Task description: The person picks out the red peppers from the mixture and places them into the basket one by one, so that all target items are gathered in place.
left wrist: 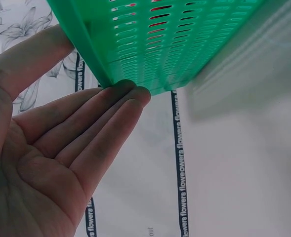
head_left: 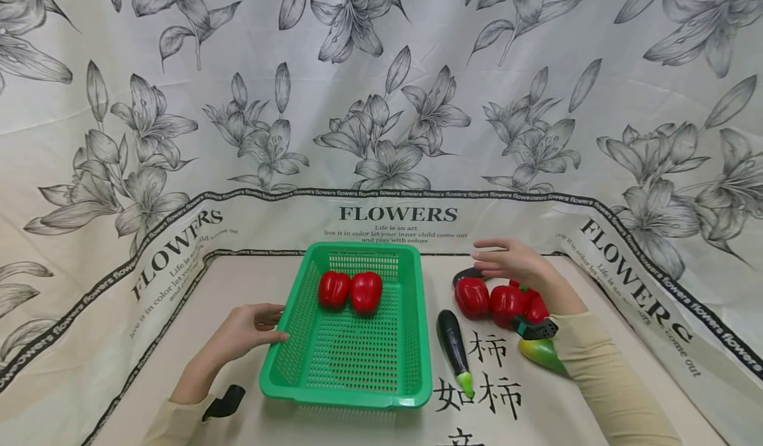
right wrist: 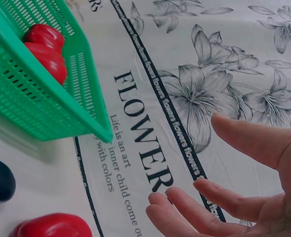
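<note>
A green plastic basket (head_left: 352,396) stands on the table with two red bell peppers (head_left: 365,293) inside, toward its far left. My left hand (head_left: 247,327) is at the basket's left side, its thumb overlapping the rim; in the left wrist view the fingers (left wrist: 101,123) reach out straight, fingertips at the outer wall. On the right, my right hand (head_left: 512,260) hovers over several red bell peppers (head_left: 472,298), fingers extended and nothing between them. A dark eggplant (head_left: 467,275) is partly hidden behind that hand.
Another eggplant (head_left: 453,343) with a green stem lies right of the basket. A green-yellow fruit (head_left: 541,354) sits near the right sleeve. Flower-printed cloth (head_left: 393,134) encloses the back and sides; dark characters (head_left: 499,396) mark the tabletop.
</note>
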